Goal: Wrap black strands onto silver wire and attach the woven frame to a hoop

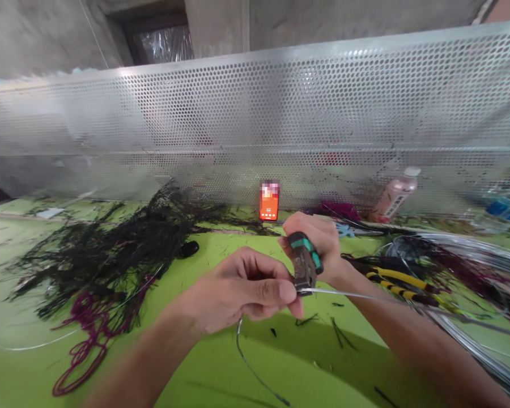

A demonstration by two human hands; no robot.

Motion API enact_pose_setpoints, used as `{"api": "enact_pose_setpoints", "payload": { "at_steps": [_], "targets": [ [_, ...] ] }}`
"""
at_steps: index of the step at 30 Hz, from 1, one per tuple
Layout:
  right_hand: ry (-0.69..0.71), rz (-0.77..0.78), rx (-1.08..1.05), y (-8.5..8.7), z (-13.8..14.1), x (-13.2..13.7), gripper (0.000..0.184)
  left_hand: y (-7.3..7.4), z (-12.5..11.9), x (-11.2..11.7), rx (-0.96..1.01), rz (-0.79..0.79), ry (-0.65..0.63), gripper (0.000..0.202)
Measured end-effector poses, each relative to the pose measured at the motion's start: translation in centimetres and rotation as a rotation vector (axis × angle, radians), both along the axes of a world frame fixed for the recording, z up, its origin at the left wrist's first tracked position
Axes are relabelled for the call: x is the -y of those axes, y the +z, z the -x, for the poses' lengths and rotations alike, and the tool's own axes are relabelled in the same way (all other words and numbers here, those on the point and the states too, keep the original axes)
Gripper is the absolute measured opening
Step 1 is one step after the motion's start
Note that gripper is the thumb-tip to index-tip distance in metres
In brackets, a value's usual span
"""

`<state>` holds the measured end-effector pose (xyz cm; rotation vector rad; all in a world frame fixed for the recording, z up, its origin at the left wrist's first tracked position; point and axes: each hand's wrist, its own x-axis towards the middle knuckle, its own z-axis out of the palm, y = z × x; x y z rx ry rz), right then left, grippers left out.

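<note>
My right hand point(317, 241) is closed around a pair of pliers point(305, 263) with black and green handles. The jaws point down and meet a thin pale wire point(344, 293), which runs off to the right past my forearm. Against those jaws, my left hand point(255, 283) pinches the wire between thumb and fingers. A thin dark-tipped length point(255, 371) hangs below my left hand and curves to the right; whether it is the same wire is hidden by the fingers.
Black strands point(123, 243) pile up at the left, near purple cord point(85, 328). A lit phone point(269, 201) leans against a perforated metal panel point(238, 113). To the right are yellow-handled pliers point(402, 277), coiled wire point(471, 345), a pink bottle point(395, 195) and a blue-labelled bottle point(508, 209).
</note>
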<state>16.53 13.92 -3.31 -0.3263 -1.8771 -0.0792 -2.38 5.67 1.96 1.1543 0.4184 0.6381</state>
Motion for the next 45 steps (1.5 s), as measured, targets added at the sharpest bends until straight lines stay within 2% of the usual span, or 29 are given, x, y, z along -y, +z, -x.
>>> {"api": "enact_pose_setpoints", "payload": {
  "at_steps": [5,9,11,14,18,21,24,29,34,38,42,45],
  "targets": [
    [0.025,0.073,0.066,-0.1,0.1,0.0,0.008,0.3,0.0,0.2,-0.026,0.018,0.038,0.027],
    [0.028,0.190,0.162,0.2,-0.9,-1.0,0.027,0.6,0.7,0.5,-0.048,0.041,0.114,0.019],
    [0.012,0.237,0.141,0.2,-2.0,-2.2,0.026,0.9,1.3,0.6,-0.050,0.040,0.176,0.014],
    [-0.039,0.320,0.061,-0.5,-4.0,-4.6,0.022,1.5,1.9,0.5,-0.075,0.004,0.288,0.016],
    [-0.118,0.518,-0.061,-1.9,-7.7,-7.6,0.024,2.3,2.5,0.5,-0.111,-0.052,0.394,0.018],
    [-0.133,0.690,-0.146,-2.4,-10.8,-8.9,0.023,2.7,3.1,0.6,-0.111,-0.119,0.470,0.019],
    [-0.142,0.793,-0.290,-1.8,-13.6,-9.1,0.022,2.9,3.5,0.6,-0.124,-0.172,0.545,0.021],
    [-0.190,0.807,-0.583,0.5,-17.0,-7.9,0.019,2.7,3.7,0.0,-0.209,-0.281,0.636,0.020],
    [-0.255,0.724,-0.775,2.8,-18.3,-5.5,0.012,1.8,3.7,-0.6,-0.326,-0.441,0.715,0.015],
    [-0.268,0.669,-0.814,4.6,-17.4,-2.6,0.014,1.4,3.6,-0.5,-0.394,-0.548,0.747,0.018],
    [-0.214,0.596,-0.760,6.5,-14.9,1.4,0.022,1.6,3.2,0.1,-0.425,-0.636,0.780,0.019],
    [-0.166,0.575,-0.704,7.3,-13.1,4.2,0.029,1.8,3.0,0.5,-0.412,-0.718,0.853,0.016]
  ]
}}
